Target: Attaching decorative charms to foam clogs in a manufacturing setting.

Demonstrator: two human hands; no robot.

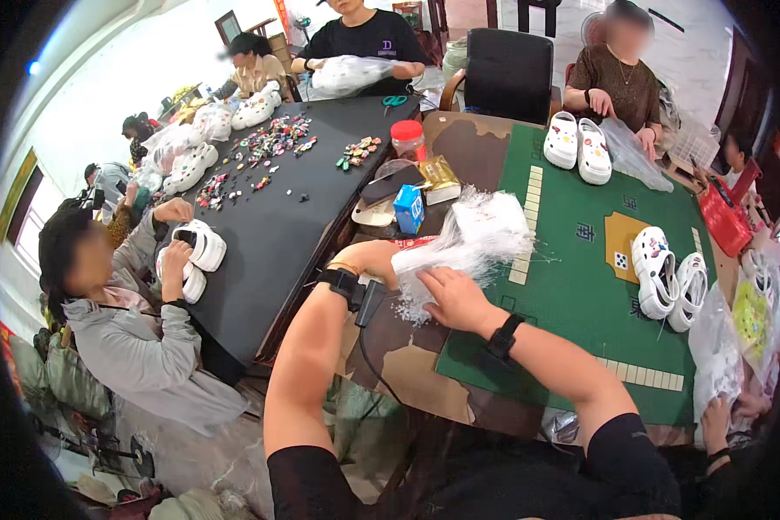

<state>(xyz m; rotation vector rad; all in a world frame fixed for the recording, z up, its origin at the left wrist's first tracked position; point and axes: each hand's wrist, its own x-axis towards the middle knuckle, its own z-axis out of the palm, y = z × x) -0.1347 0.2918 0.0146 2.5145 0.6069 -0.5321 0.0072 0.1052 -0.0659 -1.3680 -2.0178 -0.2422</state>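
A loose bundle of thin, clear-white plastic strands [472, 247] lies on the brown tabletop in front of me, partly in a clear bag with red print. My right hand [455, 299] rests against its near side, fingers stretched out and apart. At the bundle's left end is my left hand [374, 260], bent inward; its fingers are mostly hidden, so any grip cannot be made out. Small white bits [414, 308] are scattered between my hands. Just behind stand a blue box [409, 210] and a jar with a red lid [408, 140].
A green mat [572, 321] on the right bears white clogs [656, 273] and rows of cream tiles. Colourful small charms [273, 143] cover part of the black table [269, 234]. On the left a person handles white clogs [201, 251]; others hold plastic bags. A black chair [510, 74] stands opposite.
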